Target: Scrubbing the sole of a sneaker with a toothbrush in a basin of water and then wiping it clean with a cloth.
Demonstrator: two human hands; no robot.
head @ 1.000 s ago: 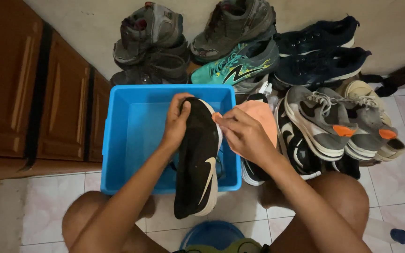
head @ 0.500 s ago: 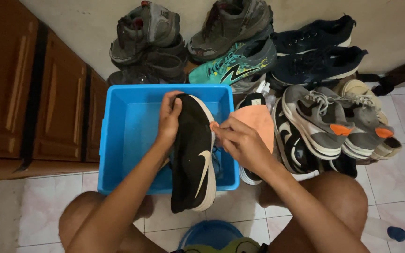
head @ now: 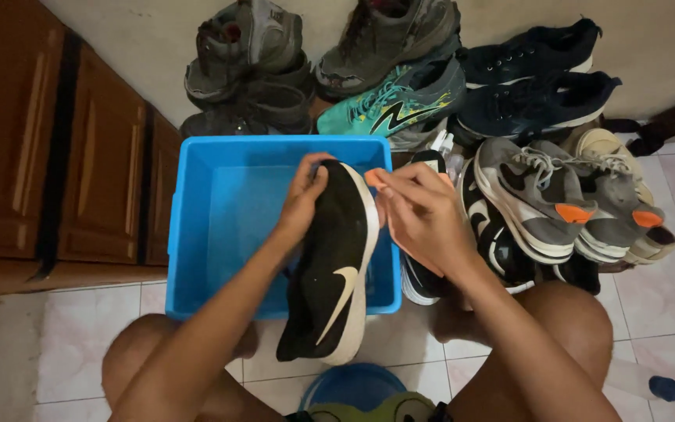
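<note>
Dim, warm indoor light, no hard source visible. Soft shadows under the knees and beside the blue tub (head: 197, 234). No glare. Dark shoes at top lose detail. Hands slightly soft w/ motion blur. Mild wide-angle bend at frame edges; centre reasonably sharp.

From where I stand there is no package, box of goods, sign or screen anywhere in sight. Nor can I make out any paper or sewn label on anything here.
</note>
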